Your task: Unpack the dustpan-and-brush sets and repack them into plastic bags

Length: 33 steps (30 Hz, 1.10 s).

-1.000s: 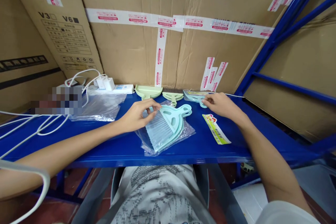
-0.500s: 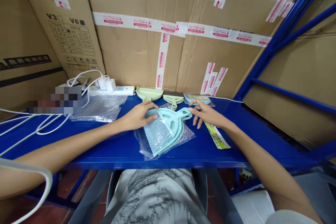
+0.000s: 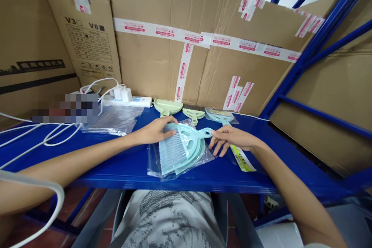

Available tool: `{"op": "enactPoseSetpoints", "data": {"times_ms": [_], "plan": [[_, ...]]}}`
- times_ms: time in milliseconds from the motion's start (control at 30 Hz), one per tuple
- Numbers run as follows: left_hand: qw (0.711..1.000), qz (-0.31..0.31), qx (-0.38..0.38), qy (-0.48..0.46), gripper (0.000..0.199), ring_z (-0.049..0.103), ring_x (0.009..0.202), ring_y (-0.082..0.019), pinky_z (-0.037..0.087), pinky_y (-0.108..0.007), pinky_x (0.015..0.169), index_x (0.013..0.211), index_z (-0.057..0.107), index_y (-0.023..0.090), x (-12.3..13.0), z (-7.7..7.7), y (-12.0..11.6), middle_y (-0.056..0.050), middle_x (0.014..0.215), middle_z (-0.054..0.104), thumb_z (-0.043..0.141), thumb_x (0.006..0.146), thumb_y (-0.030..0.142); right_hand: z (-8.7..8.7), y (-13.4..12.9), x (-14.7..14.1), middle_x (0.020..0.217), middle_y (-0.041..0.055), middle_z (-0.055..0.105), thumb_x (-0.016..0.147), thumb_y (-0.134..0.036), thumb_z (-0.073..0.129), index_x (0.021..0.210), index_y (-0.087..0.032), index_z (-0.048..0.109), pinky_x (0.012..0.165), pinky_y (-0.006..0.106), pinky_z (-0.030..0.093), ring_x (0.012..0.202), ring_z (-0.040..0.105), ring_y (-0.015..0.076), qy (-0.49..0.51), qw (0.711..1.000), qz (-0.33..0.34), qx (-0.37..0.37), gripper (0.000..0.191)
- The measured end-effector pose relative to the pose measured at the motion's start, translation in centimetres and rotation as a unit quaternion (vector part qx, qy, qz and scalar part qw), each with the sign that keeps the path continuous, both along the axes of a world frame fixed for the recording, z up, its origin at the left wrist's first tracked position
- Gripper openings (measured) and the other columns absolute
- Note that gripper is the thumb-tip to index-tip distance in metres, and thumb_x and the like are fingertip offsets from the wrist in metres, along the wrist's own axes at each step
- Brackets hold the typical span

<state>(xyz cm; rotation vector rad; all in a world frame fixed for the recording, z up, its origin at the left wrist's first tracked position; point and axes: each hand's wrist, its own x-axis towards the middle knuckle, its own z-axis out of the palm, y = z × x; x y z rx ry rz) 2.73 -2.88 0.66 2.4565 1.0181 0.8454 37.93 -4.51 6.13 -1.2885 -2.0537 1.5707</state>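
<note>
The left arm comes in from the near left, its forearm low over the bench [image 3: 116,166], and runs to the far right with the wrist nearly straight. The left hand [image 3: 157,131] is turned palm inward, its thumb across the bristles and its fingers bent over the far edge of the blue brush [image 3: 174,151]. This grip is narrowed to the brush's thickness and has hold of its far left corner.

The right arm reaches from the near right toward the far left, bent at the elbow. The right hand [image 3: 231,136] has its thumb and forefinger together at the end of the brush's looped handle, a closed pinch, while the other fingers hang half curled below.

The brush lies near the middle of the bench, handle pointing right, over a blue dustpan [image 3: 201,154] and a clear bag [image 3: 154,162]. A yellow-green card [image 3: 243,159] lies just to the right of the right hand. Beyond the hands, along the far side, are a green dustpan [image 3: 167,107], a green brush [image 3: 194,115] and a wrapped blue set [image 3: 219,115].
</note>
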Motion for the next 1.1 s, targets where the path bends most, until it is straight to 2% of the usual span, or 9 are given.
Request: {"op": "enactPoseSetpoints", "data": {"times_ms": [133, 267, 367, 500, 600, 733, 867, 933, 1100], "plan": [[1.0, 0.009, 0.003, 0.002, 0.037, 0.069, 0.117, -0.03, 0.051, -0.043, 0.102, 0.122, 0.06, 0.021, 0.0, -0.1, 0.0, -0.011, 0.126, 0.072, 0.061, 0.096, 0.047, -0.5, -0.4, -0.8, 0.084, 0.0155, 0.077, 0.084, -0.08, 0.076, 0.094, -0.007, 0.08, 0.06, 0.031, 0.066, 0.074, 0.078, 0.0236, 0.013, 1.0, 0.003, 0.0, 0.073], [1.0, 0.025, -0.006, 0.008, 0.039, 0.069, 0.109, -0.03, 0.052, -0.043, 0.095, 0.116, 0.057, 0.02, 0.1, -0.1, -0.1, -0.012, 0.118, 0.071, 0.062, 0.094, 0.053, -1.1, -1.1, -1.9, 0.075, 0.0016, 0.062, 0.081, -0.07, 0.086, 0.082, -0.014, 0.072, 0.049, 0.023, 0.058, 0.066, 0.062, 0.0135, 0.048, 0.999, 0.005, 0.018, 0.057], [0.999, 0.036, -0.036, -0.003, 0.047, 0.07, 0.106, -0.03, 0.052, -0.042, 0.091, 0.117, 0.053, 0.02, 0.0, -0.3, 0.0, -0.013, 0.117, 0.071, 0.064, 0.092, 0.058, -1.8, -1.2, -2.4, 0.067, -0.0031, 0.052, 0.077, -0.067, 0.09, 0.07, -0.016, 0.064, 0.047, 0.023, 0.055, 0.06, 0.054, 0.0108, 0.052, 0.998, -0.01, 0.038, 0.057], [0.994, 0.034, -0.097, -0.04, 0.062, 0.072, 0.108, -0.032, 0.053, -0.042, 0.091, 0.127, 0.053, 0.018, -0.3, -0.5, 0.5, -0.015, 0.119, 0.073, 0.071, 0.087, 0.063, -2.4, -0.7, -2.6, 0.059, -0.0017, 0.057, 0.077, -0.068, 0.088, 0.065, -0.017, 0.063, 0.05, 0.025, 0.053, 0.054, 0.056, 0.012, 0.049, 0.996, -0.011, 0.074, 0.058], [0.989, 0.024, -0.129, -0.07, 0.063, 0.073, 0.105, -0.03, 0.054, -0.04, 0.088, 0.127, 0.057, 0.019, -0.4, -0.6, 0.8, -0.011, 0.114, 0.076, 0.077, 0.084, 0.06, -2.2, -0.4, -2.5, 0.06, 0.0026, 0.065, 0.078, -0.067, 0.087, 0.067, -0.016, 0.068, 0.056, 0.027, 0.051, 0.056, 0.061, 0.0145, 0.038, 0.994, -0.015, 0.106, 0.055], [0.98, 0.022, -0.164, -0.112, 0.064, 0.072, 0.103, -0.029, 0.053, -0.041, 0.089, 0.125, 0.061, 0.019, -0.1, -0.6, 1.0, -0.009, 0.109, 0.075, 0.085, 0.078, 0.055, -2.1, -0.4, -2.5, 0.061, 0.0019, 0.065, 0.081, -0.064, 0.084, 0.067, -0.017, 0.068, 0.06, 0.029, 0.049, 0.057, 0.06, 0.0155, 0.002, 0.986, -0.025, 0.163, 0.052], [0.955, 0.029, -0.218, -0.201, 0.069, 0.071, 0.1, -0.026, 0.054, -0.04, 0.088, 0.124, 0.06, 0.018, 0.2, -0.6, 0.9, -0.007, 0.106, 0.072, 0.094, 0.07, 0.044, -2.0, -0.2, -2.3, 0.068, 0.0034, 0.066, 0.091, -0.062, 0.072, 0.069, -0.018, 0.068, 0.059, 0.03, 0.042, 0.061, 0.057, 0.0161, -0.024, 0.945, -0.048, 0.323, 0.05], [0.936, 0.047, -0.244, -0.248, 0.072, 0.07, 0.094, -0.023, 0.054, -0.039, 0.087, 0.123, 0.06, 0.019, 0.3, -0.3, 0.9, -0.006, 0.108, 0.07, 0.098, 0.065, 0.038, -1.7, 0.0, -2.3, 0.075, 0.0055, 0.07, 0.095, -0.061, 0.068, 0.071, -0.019, 0.071, 0.061, 0.031, 0.044, 0.066, 0.059, 0.0179, -0.026, 0.923, -0.049, 0.382, 0.049], [0.874, 0.069, -0.338, -0.342, 0.09, 0.072, 0.097, -0.023, 0.056, -0.043, 0.093, 0.133, 0.059, 0.018, 0.3, 0.7, 0.6, -0.007, 0.109, 0.071, 0.105, 0.056, 0.024, 0.8, 1.2, -2.5, 0.081, 0.0076, 0.076, 0.096, -0.061, 0.068, 0.077, -0.019, 0.078, 0.068, 0.034, 0.05, 0.074, 0.067, 0.0214, -0.045, 0.899, -0.027, 0.434, 0.047]]}}
